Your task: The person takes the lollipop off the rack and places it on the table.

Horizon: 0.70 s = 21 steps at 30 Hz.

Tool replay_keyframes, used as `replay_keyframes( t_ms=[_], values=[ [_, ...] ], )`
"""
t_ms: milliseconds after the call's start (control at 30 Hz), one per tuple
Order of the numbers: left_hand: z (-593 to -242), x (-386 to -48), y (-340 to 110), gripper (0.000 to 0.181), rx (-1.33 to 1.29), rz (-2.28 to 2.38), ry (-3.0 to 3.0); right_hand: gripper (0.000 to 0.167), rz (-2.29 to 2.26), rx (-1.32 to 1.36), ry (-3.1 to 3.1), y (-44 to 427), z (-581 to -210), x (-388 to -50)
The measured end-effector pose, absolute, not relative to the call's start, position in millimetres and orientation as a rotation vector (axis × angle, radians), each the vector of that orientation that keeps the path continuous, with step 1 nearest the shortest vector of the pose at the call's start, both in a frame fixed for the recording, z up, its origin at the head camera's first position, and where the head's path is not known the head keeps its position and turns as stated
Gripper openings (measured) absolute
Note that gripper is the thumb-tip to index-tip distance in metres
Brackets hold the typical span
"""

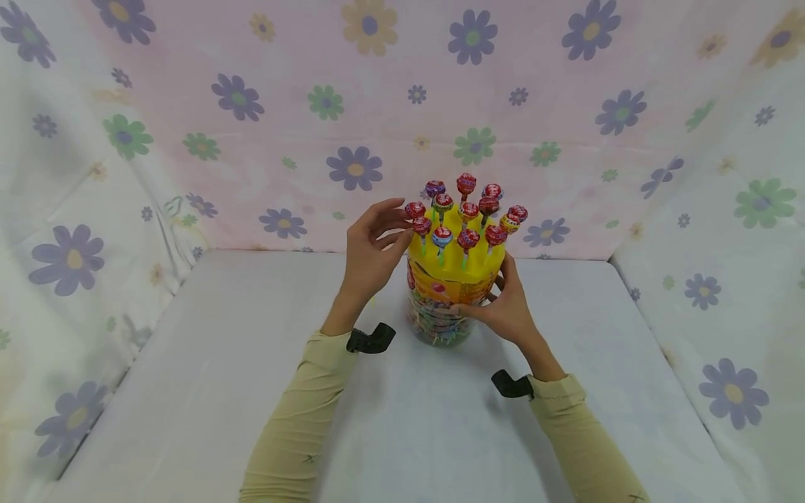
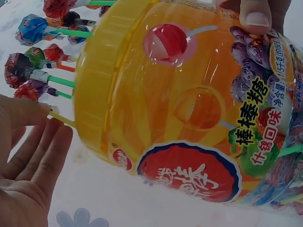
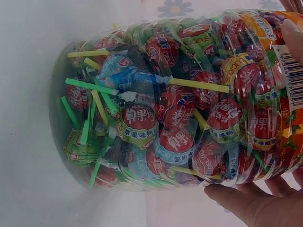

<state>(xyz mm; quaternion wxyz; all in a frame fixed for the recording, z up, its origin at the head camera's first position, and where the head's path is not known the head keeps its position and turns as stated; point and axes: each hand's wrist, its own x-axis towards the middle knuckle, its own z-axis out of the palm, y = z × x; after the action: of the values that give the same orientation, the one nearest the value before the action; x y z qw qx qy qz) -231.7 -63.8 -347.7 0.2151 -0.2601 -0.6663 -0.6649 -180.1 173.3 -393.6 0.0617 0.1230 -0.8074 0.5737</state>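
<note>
A clear jar (image 1: 440,323) full of wrapped lollipops stands on the table, its yellow lid (image 1: 449,269) topped with several upright lollipops. My left hand (image 1: 371,255) is at the lid's left edge; in the left wrist view its thumb and fingers (image 2: 50,124) pinch the yellow stick (image 2: 62,118) of a lollipop at the lid's rim. My right hand (image 1: 506,307) grips the jar's right side below the lid, thumb in front. In the right wrist view, loose lollipops (image 3: 177,142) show through the jar wall, and the right fingers (image 3: 232,201) rest against it.
A white-covered table (image 1: 251,391) lies under the jar. Behind it hangs a pink flowered cloth (image 1: 390,133), with pale flowered cloths (image 1: 711,230) at both sides. Dark wrist mounts (image 1: 371,339) sit at both cuffs.
</note>
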Motion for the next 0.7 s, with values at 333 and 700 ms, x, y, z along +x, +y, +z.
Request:
replay_keyframes(
  t_ms=[333,700],
  values=[
    [-352.2,-236.9,-57.1,0.039,-0.758,-1.771,-1.791,0.102,1.735,0.367,-2.447,172.1,-391.1,-178.7],
    [-353.6,-236.1,-52.7,0.037,-0.724,-1.749,-1.758,0.102,1.728,0.375,-2.435,172.2,-392.0,-179.1]
  ],
)
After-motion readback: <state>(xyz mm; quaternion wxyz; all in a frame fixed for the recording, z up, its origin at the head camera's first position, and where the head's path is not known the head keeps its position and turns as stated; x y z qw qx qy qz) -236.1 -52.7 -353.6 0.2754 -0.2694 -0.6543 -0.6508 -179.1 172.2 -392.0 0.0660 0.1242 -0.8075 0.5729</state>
